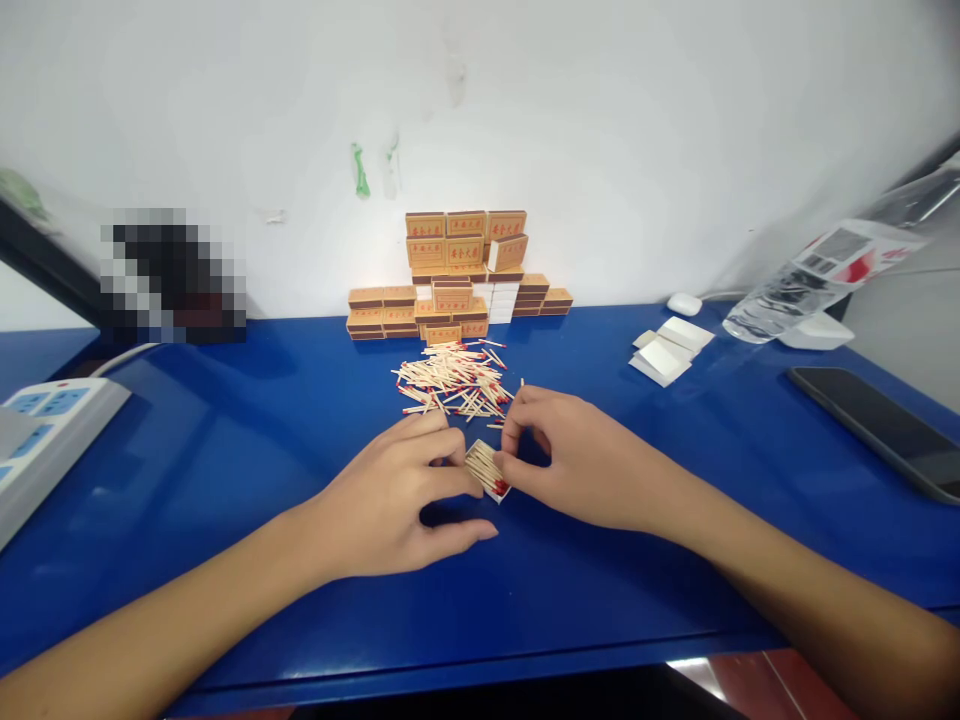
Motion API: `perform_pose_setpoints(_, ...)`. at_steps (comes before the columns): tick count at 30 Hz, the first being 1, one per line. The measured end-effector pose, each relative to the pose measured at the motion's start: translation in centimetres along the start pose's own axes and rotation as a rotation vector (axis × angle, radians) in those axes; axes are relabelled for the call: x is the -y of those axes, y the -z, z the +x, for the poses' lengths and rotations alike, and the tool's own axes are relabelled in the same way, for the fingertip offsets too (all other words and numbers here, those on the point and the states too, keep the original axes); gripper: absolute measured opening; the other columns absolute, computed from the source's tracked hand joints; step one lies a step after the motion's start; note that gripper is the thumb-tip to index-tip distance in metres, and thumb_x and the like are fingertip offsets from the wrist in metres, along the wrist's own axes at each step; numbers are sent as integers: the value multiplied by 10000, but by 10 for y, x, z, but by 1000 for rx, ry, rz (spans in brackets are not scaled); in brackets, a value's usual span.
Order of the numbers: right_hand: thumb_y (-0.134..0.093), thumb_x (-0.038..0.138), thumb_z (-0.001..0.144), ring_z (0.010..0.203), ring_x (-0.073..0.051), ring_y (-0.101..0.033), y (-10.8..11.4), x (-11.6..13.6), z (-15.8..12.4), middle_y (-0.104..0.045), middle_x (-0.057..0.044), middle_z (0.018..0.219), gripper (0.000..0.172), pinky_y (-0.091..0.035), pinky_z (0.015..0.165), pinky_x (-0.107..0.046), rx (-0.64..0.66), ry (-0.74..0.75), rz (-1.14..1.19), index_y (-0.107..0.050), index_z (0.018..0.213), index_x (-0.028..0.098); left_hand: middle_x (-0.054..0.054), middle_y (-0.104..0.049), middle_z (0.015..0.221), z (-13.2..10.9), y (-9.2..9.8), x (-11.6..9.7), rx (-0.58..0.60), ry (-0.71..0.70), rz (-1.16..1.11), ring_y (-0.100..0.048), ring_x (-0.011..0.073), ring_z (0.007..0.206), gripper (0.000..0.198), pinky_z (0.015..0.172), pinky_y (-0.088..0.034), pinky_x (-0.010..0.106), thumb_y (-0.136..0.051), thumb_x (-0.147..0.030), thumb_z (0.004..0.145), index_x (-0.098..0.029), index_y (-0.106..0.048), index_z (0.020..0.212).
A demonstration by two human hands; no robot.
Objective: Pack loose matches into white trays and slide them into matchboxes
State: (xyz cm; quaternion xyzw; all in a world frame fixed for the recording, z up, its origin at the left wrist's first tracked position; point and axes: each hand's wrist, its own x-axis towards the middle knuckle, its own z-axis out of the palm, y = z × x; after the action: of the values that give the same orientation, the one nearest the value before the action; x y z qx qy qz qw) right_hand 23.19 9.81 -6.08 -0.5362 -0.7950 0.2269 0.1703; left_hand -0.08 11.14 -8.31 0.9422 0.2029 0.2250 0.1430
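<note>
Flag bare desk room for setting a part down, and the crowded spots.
Free: blue tabletop between power strip and left hand; a patch bordered by right hand, white folded card and phone; front strip between the forearms. Crowded: back centre, with stacked matchboxes behind loose matches, and around the match tray between the hands.

The left hand (409, 490), thumb spread, is at the edge of a small tray (503, 498) of matches; the right hand (574, 458) has its thumb over them. Behind, loose matches (450, 375) lie heaped before stacked matchboxes (465, 252) on the blue surface (300, 420).
</note>
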Motion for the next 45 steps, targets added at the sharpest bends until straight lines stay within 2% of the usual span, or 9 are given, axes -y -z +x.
perform_pose_setpoints(4, -668, 240, 879, 795, -172, -585, 3, -2, 1, -654, -23, 851, 127, -402, 705, -313, -31, 19, -25, -644, 761, 199, 40, -612, 854, 1, 0, 1, -13, -14, 29, -501, 199, 809, 193, 762, -437, 362, -714, -377, 965, -206, -769, 1038)
perform_pose_setpoints(8, -647, 252, 929, 761, -165, -582, 10, -17, 8, -662, -30, 873, 99, -394, 679, -308, -113, 9, -93, -682, 858, 193, 42, -604, 828, 1, 0, 2, -30, -9, 62, -496, 197, 798, 203, 754, -434, 359, -697, -377, 980, -184, -762, 980)
perform_pose_setpoints(15, -672, 240, 946, 820, -166, -587, 5, -37, 18, -633, -37, 948, 81, -420, 713, -295, -21, 136, -133, -683, 879, 196, 31, -607, 820, 1, 2, 2, -88, 53, 110, -520, 194, 795, 209, 765, -441, 351, -739, -365, 944, -173, -695, 875)
perform_pose_setpoints(20, -641, 250, 980, 813, -174, -582, 3, -37, 18, -624, -46, 950, 127, -416, 703, -306, 17, 142, -150, -655, 867, 194, 49, -658, 952, 3, 4, 2, -96, 110, 150, -573, 221, 900, 284, 846, -472, 384, -761, -406, 922, -167, -659, 1035)
perform_pose_setpoints(25, -604, 286, 1016, 791, -168, -579, 8, -39, 17, -621, -49, 957, 164, -420, 714, -310, 90, 121, -127, -645, 887, 193, 60, -674, 989, 3, 3, 6, -81, 94, 160, -587, 231, 922, 319, 870, -489, 403, -744, -434, 940, -175, -682, 1116)
perform_pose_setpoints(32, -592, 354, 1007, 773, -166, -573, 15, -30, 14, -646, -40, 899, 223, -425, 710, -312, 14, 88, -3, -652, 863, 194, 102, -646, 1185, 0, 2, 7, -43, 92, 171, -577, 276, 1103, 404, 970, -481, 457, -697, -456, 970, -202, -669, 1283)
perform_pose_setpoints(38, -609, 367, 974, 684, -147, -557, 9, -11, 7, -646, -10, 798, 213, -419, 634, -296, 87, 1, 165, -673, 860, 199, 95, -649, 1138, 1, 0, 7, -38, 132, 163, -575, 271, 1069, 243, 925, -465, 440, -691, -418, 975, -191, -704, 1061)
perform_pose_setpoints(43, -627, 362, 949, 669, -142, -554, 14, -11, 4, -657, -1, 791, 190, -424, 622, -291, 72, -56, 183, -656, 850, 202, 110, -625, 1289, 0, 0, 4, -19, 111, 162, -541, 290, 1196, 405, 1010, -430, 461, -730, -411, 944, -204, -648, 1283)
perform_pose_setpoints(45, -634, 354, 935, 657, -141, -543, 16, -12, 5, -654, 6, 770, 179, -417, 614, -292, 47, -87, 170, -645, 837, 205, 105, -621, 1289, 0, 0, 2, -22, 114, 162, -541, 294, 1195, 358, 994, -423, 458, -750, -436, 926, -211, -683, 1197)
